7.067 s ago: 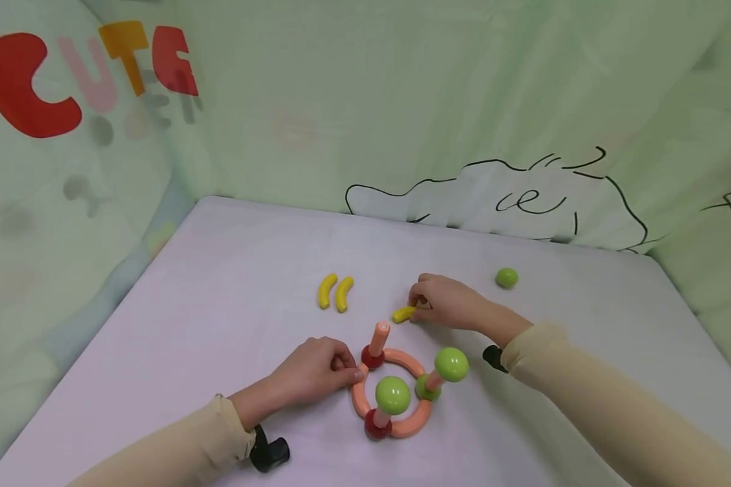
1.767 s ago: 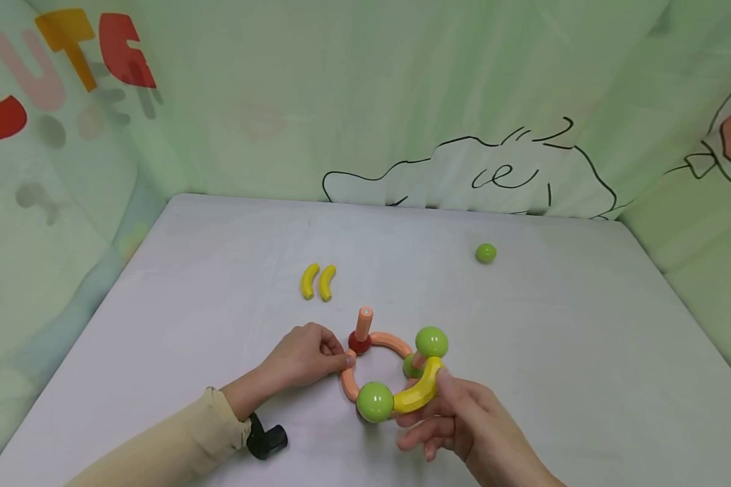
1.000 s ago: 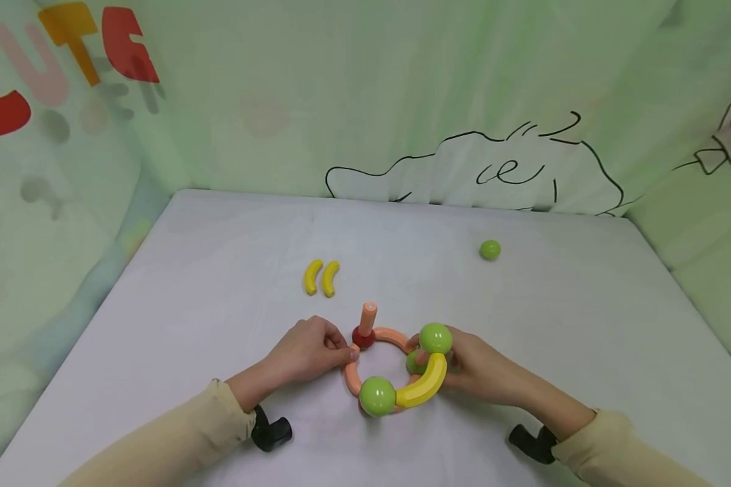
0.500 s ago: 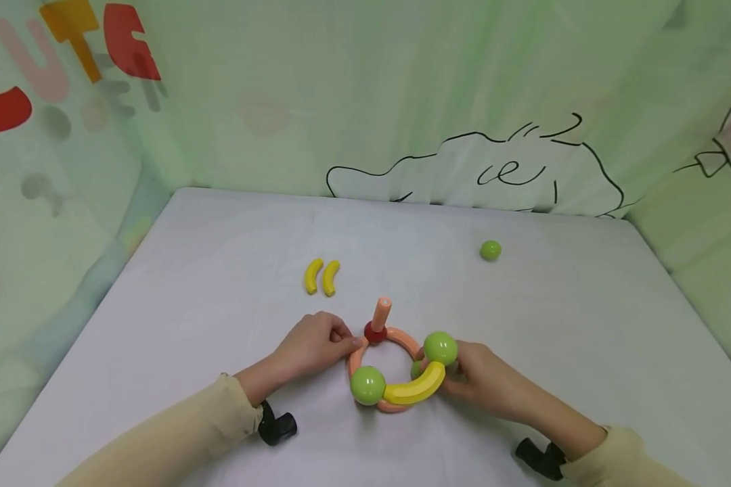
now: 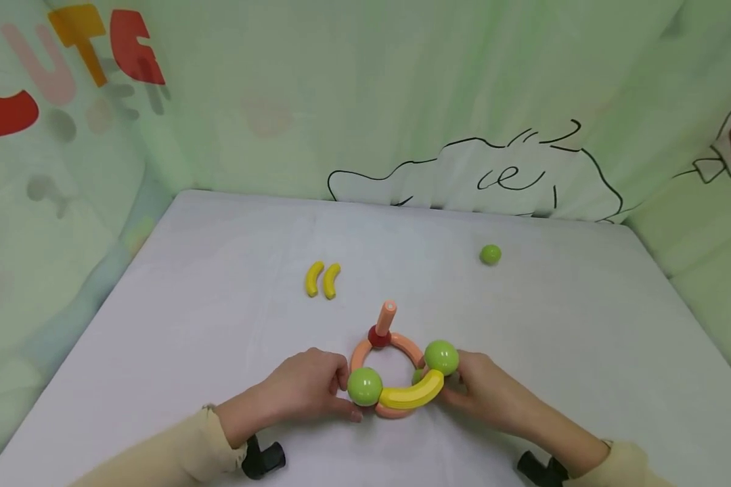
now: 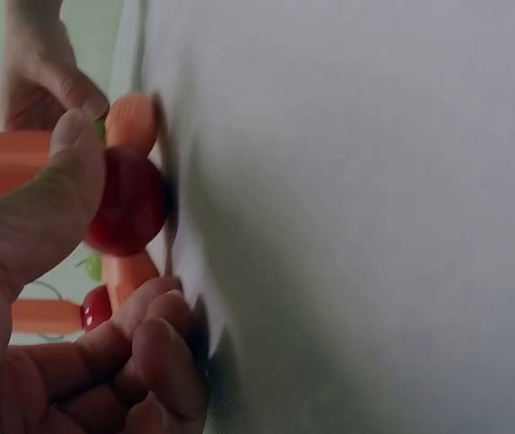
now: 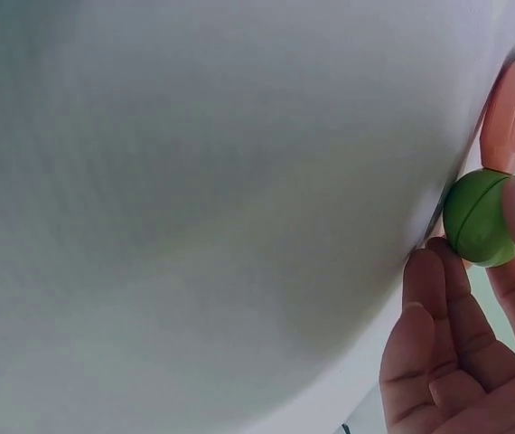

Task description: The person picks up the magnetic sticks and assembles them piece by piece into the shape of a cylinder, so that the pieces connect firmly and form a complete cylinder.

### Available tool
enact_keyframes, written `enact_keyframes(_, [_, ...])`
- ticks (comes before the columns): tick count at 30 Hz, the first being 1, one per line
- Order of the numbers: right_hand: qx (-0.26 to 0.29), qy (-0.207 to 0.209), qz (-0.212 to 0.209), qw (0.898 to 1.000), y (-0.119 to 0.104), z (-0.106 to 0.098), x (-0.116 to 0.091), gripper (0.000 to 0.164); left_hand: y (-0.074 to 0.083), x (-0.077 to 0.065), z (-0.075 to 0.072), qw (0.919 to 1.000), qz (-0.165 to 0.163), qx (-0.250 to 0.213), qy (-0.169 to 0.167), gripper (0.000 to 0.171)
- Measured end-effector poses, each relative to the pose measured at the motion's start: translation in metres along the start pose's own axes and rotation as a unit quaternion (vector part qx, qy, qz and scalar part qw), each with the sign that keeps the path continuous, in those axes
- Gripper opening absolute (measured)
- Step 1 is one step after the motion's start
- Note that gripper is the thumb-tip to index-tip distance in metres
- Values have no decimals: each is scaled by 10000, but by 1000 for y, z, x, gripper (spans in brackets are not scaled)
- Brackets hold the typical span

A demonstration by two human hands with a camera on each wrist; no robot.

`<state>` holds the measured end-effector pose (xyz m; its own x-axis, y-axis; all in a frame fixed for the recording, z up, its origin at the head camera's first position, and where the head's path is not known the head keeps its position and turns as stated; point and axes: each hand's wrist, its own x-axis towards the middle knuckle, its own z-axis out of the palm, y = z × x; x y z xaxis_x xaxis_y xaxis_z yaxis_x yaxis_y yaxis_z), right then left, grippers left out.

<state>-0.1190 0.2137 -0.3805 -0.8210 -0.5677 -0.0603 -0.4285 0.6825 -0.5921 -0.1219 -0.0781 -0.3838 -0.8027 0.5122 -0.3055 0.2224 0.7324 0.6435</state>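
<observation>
A ring-shaped toy frame of orange curved rods (image 5: 406, 346) and balls lies on the table. An upright orange rod (image 5: 386, 318) rises from a red ball (image 5: 379, 336) at its back. A yellow curved rod (image 5: 413, 393) bridges two raised green balls, one left (image 5: 365, 386) and one right (image 5: 441, 357). My left hand (image 5: 307, 387) holds the near-left corner, thumb against the lower red ball (image 6: 129, 201) and its upright rod, fingers curled beneath. With thumb and fingers, my right hand (image 5: 490, 393) grips the lower green ball (image 7: 477, 217) on the right.
Two loose yellow curved rods (image 5: 314, 279) lie side by side beyond the frame. A loose green ball (image 5: 490, 254) sits farther back on the right. The white-covered table (image 5: 231, 270) meets a green fabric wall (image 5: 280, 101) behind.
The yellow rod, earlier in my right hand, now spans the two green balls. My right hand shifted to the lower green ball. My left hand moved from the left arc to the near-left corner.
</observation>
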Motion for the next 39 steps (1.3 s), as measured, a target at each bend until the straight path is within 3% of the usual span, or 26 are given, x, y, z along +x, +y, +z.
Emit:
enact_keyframes(4, [-28, 62, 61, 10000, -1, 3, -2, 26, 3, 0, 6, 9993, -11, -40, 384, 37])
enact_keyframes(12, [-28, -69, 35, 10000, -2, 6, -9, 17, -3, 4, 1, 9976, 206, -435, 493, 24])
enact_keyframes(22, [550, -486, 131, 9972, -11, 8, -14, 13, -7, 12, -1, 9928, 301, -772, 865, 12])
enact_keyframes(29, [175, -264, -6, 9995, -18, 15, -16, 14, -11, 20, 5, 9896, 397, -734, 1171, 9])
enact_keyframes(39, [-353, -119, -91, 9993, -22, 20, -17, 13, -7, 28, 10, 9883, 178, -811, 1279, 9])
